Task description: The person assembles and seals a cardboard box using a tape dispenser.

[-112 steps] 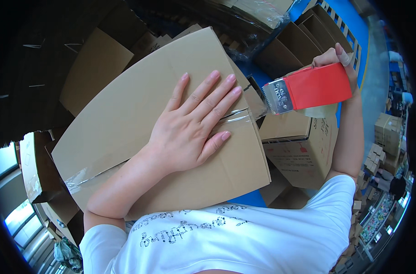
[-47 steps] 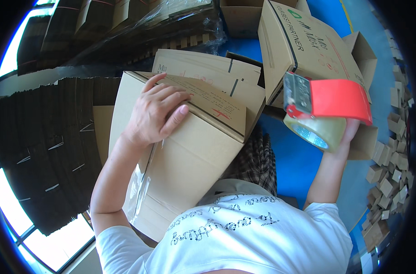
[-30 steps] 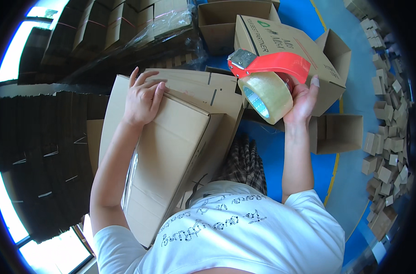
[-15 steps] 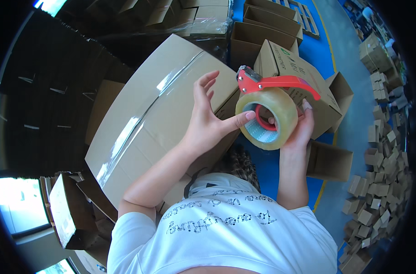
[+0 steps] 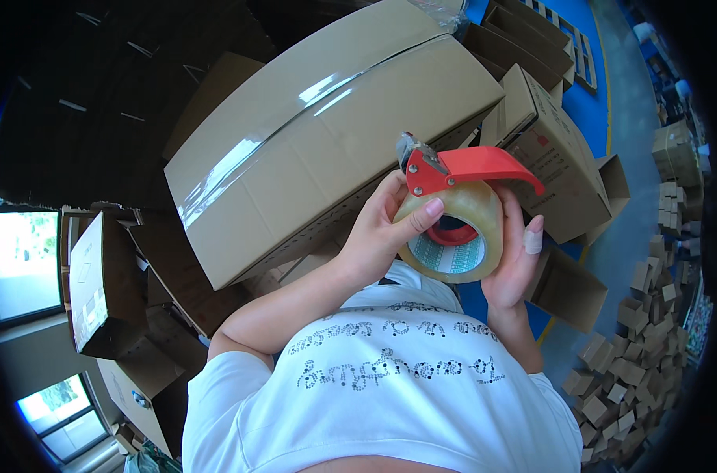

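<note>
In front of my chest is a tape dispenser (image 5: 484,167) with a red handle and a metal cutting end, loaded with a wide roll of clear tape (image 5: 491,225). My left hand (image 5: 377,236) is closed on the roll's left side, its thumb lying over the rim near the core. From the right, my right hand (image 5: 514,264) supports the roll, with its fingers partly hidden behind; one finger has a pale wrap. Beyond the dispenser lies a large brown carton (image 5: 358,130), a shiny strip of clear tape running along its top seam.
Another printed carton (image 5: 559,154) stands to the right, with an open box (image 5: 570,288) below it. Open cartons (image 5: 524,43) are at the far right. Many small boxes (image 5: 630,355) are heaped along the right. Opened cartons (image 5: 106,284) stand at the left, near windows.
My left hand has moved from beside the roll onto its left side and closed on it. The dispenser sits slightly lower, and the view has shifted, with the large carton now farther up.
</note>
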### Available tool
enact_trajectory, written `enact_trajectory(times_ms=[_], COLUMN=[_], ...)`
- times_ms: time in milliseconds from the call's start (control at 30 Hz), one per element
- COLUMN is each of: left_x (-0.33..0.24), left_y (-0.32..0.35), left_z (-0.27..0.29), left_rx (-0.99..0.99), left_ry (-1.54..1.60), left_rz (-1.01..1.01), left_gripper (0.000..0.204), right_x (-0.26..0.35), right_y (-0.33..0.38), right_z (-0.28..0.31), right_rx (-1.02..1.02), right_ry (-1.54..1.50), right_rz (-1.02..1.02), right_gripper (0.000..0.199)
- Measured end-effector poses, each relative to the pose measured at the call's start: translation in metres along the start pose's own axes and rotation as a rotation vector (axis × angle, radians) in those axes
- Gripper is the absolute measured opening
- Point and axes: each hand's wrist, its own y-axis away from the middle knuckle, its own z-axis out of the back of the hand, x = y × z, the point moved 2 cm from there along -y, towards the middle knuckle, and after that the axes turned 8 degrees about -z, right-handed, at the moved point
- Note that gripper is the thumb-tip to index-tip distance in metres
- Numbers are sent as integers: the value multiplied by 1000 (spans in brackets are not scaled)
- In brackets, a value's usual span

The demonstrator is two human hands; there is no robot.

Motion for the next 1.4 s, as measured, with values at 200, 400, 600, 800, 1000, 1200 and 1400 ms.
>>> enact_trajectory(times_ms=[200,400,600,800,1000,1200,1400], left_x=[-10,-21,-28,-42,-42,-46,-55], left_y=[29,55,58,63,71,82,83], left_z=[22,52,64,75,87,99,110], left_rx=[-112,-92,-185,-204,-192,-139,-7], left_ry=[92,23,-60,-158,-295,-380,-443], left_rz=[-64,-87,-90,-134,-248,-381,-448], left_gripper=[52,54,52,48,54,63,75], right_x=[-6,-22,-43,-48,-61,-73,-84], right_y=[7,14,-6,-14,-13,-7,-3], right_z=[-29,-36,-49,-57,-48,-50,-60], right_rx=[29,165,177,549,482,388,344], right_ry=[466,386,264,-171,-365,-151,-158], right_rz=[191,-30,-78,-244,-334,-359,-360], right_gripper=[69,54,62,95,81,69,63])
